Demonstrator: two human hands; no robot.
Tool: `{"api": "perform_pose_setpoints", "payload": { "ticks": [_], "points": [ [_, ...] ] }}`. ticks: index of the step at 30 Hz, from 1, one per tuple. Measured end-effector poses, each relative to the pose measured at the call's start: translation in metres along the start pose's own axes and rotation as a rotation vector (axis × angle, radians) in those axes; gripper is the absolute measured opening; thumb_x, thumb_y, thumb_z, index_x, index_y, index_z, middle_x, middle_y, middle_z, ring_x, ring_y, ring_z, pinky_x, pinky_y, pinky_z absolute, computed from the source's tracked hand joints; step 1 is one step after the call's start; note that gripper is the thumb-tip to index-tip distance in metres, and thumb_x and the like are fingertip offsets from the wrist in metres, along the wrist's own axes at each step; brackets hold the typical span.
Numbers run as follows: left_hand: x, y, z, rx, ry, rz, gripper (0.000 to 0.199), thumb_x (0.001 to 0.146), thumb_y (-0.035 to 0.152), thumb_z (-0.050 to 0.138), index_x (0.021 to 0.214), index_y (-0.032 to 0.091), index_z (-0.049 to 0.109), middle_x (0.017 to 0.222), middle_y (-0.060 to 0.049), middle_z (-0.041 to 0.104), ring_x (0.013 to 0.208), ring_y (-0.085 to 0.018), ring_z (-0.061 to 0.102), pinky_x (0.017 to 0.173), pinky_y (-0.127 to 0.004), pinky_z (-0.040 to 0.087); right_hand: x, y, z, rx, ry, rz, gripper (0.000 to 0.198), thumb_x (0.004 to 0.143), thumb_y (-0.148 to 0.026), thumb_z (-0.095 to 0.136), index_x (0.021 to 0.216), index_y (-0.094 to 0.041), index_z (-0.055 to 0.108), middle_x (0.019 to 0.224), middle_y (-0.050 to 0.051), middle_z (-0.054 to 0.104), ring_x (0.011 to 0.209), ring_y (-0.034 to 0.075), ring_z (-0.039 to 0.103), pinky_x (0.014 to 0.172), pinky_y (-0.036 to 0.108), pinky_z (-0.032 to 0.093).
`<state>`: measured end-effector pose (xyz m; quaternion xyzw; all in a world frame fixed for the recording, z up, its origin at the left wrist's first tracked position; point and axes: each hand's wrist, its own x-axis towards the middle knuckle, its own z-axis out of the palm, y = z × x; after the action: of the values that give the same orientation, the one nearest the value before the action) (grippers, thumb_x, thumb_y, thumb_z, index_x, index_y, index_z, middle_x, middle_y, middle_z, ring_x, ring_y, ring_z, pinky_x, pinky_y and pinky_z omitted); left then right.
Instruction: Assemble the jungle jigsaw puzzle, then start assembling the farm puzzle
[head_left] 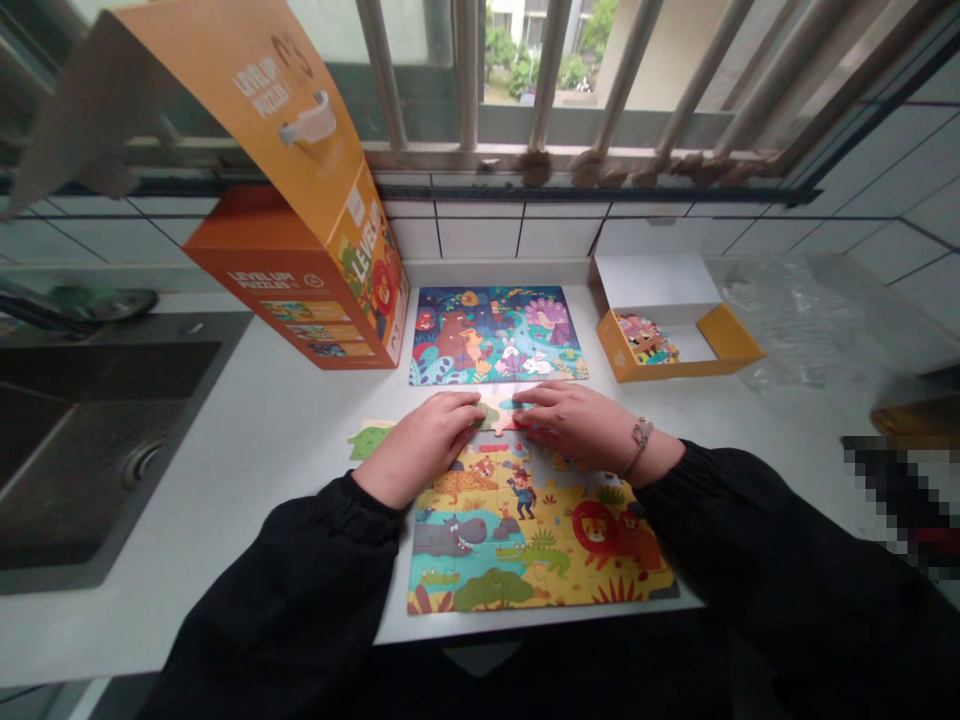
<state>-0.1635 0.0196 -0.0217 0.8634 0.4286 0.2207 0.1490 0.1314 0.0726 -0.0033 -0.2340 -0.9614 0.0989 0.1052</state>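
Observation:
My left hand (pixel 421 440) and my right hand (pixel 581 425) face each other above a partly assembled jigsaw puzzle (pixel 540 560). Between their fingertips lies a short strip of joined puzzle pieces (pixel 497 413), pale with green and blue patches. Each hand grips one end of it, its fingers bent over the strip. The jigsaw shows a hippo, crocodiles, lions and a leopard on yellow ground. Grey shows through a gap at its upper right, partly behind my right hand. A loose green piece (pixel 369 440) lies left of my left wrist.
A finished night-forest puzzle (pixel 491 335) lies behind my hands. A tall orange puzzle box (pixel 300 285) stands at the back left. The small open box (pixel 675 345) at right holds pieces, with clear plastic wrap (pixel 795 310) beside it. A sink (pixel 82 450) is far left.

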Motion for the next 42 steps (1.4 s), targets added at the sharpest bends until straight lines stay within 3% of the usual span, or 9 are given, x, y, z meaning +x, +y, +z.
{"api": "perform_pose_setpoints", "payload": {
  "ticks": [4,8,11,20,26,30,33,37,42],
  "points": [
    [0.002,0.002,-0.003,0.021,-0.011,0.032,0.029,0.107,0.016,0.061,0.132,0.023,0.075,0.145,-0.013,0.07,0.135,-0.03,0.066,0.115,-0.052,0.058,-0.008,0.01,-0.011,0.065,0.041,0.022,0.026,0.109,-0.026,0.065,0.13,-0.028,0.08,0.142,0.01,0.076,0.127,0.028,0.072,0.112,0.052,0.059],
    [0.003,0.002,-0.003,0.015,-0.011,0.055,0.031,0.107,0.014,0.06,0.134,0.022,0.074,0.146,-0.015,0.069,0.137,-0.03,0.065,0.115,-0.054,0.057,-0.041,0.021,-0.036,0.073,0.159,0.176,0.033,0.107,-0.024,0.064,0.137,-0.027,0.077,0.139,0.011,0.076,0.125,0.028,0.073,0.108,0.052,0.063],
    [0.003,0.001,-0.002,0.014,-0.013,0.076,0.033,0.107,0.014,0.06,0.135,0.023,0.075,0.148,-0.015,0.07,0.136,-0.03,0.066,0.114,-0.056,0.057,-0.073,0.018,-0.046,0.039,0.095,0.249,0.031,0.103,-0.024,0.068,0.132,-0.028,0.079,0.135,0.011,0.077,0.118,0.028,0.076,0.103,0.05,0.066],
    [0.006,-0.002,0.0,0.044,-0.031,0.087,0.033,0.107,0.015,0.058,0.132,0.025,0.078,0.143,-0.012,0.074,0.13,-0.03,0.069,0.111,-0.056,0.058,-0.104,0.0,-0.02,0.024,0.055,0.297,0.028,0.098,-0.017,0.074,0.122,-0.028,0.083,0.132,0.011,0.078,0.111,0.029,0.078,0.098,0.048,0.067],
    [0.006,0.013,-0.017,0.025,0.019,0.042,0.034,0.109,0.024,0.053,0.138,0.023,0.072,0.15,-0.014,0.069,0.136,-0.03,0.066,0.116,-0.055,0.057,-0.12,-0.001,-0.033,0.023,0.186,0.401,0.028,0.103,-0.022,0.064,0.126,-0.027,0.08,0.134,0.011,0.077,0.118,0.03,0.076,0.104,0.051,0.065],
    [-0.024,0.016,-0.056,0.192,0.138,-0.197,0.036,0.109,0.029,0.047,0.135,0.021,0.071,0.136,-0.014,0.075,0.127,-0.034,0.07,0.114,-0.056,0.057,-0.158,-0.014,-0.047,-0.057,0.304,0.618,0.027,0.107,-0.03,0.058,0.123,-0.024,0.078,0.128,0.013,0.078,0.118,0.032,0.074,0.107,0.056,0.061],
    [-0.064,-0.001,-0.078,0.297,0.1,-0.379,0.04,0.107,0.036,0.045,0.132,0.019,0.071,0.132,-0.017,0.076,0.12,-0.039,0.072,0.109,-0.061,0.057,-0.191,-0.035,-0.041,-0.066,0.299,0.676,0.027,0.108,-0.038,0.058,0.12,-0.024,0.078,0.126,0.013,0.078,0.117,0.033,0.074,0.107,0.056,0.061],
    [-0.109,-0.029,-0.084,0.239,-0.051,-0.443,0.054,0.098,0.054,0.062,0.138,0.018,0.068,0.137,-0.019,0.071,0.125,-0.04,0.069,0.114,-0.059,0.055,-0.227,-0.063,-0.011,-0.026,0.241,0.651,0.042,0.103,-0.054,0.065,0.136,-0.029,0.074,0.135,0.012,0.077,0.122,0.036,0.074,0.105,0.056,0.063],
    [-0.116,-0.043,-0.08,0.148,-0.087,-0.48,0.068,0.092,0.055,0.071,0.149,0.019,0.064,0.139,-0.016,0.064,0.129,-0.036,0.066,0.119,-0.051,0.051,-0.251,-0.072,0.017,-0.007,0.226,0.627,0.047,0.101,-0.057,0.068,0.141,-0.033,0.072,0.143,0.012,0.074,0.123,0.038,0.075,0.102,0.056,0.065]
  ]
}}
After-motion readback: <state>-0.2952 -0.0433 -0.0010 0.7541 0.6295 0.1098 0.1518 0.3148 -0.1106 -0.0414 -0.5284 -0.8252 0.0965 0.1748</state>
